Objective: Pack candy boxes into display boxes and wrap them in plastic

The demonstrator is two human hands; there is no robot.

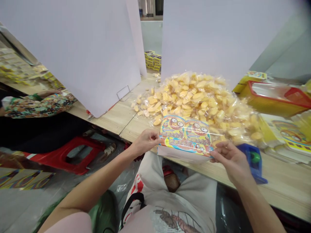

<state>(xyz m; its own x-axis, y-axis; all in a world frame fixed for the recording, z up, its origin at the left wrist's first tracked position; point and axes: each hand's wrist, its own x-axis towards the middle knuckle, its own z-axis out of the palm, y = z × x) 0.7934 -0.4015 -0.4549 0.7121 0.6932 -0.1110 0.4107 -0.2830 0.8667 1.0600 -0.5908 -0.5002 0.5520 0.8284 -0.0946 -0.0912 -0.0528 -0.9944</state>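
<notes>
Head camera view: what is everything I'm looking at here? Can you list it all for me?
printed card: one, yellow with cartoon faces, held at the table edge by both hands
pile of wrapped snacks: too many to count, pale yellow in clear plastic, on the table behind the card
table: one, light wood, across the middle
white boards: two large ones, standing on the table
blue tool: one, blue with a green knob, by the right hand
tray: one, yellow with a red rim, far right
card stack: yellow, right
red stool: one, on the floor, left
co-worker's sleeve: patterned, left
left hand: grip on the card's left edge
right hand: grip on the card's right corner
</notes>
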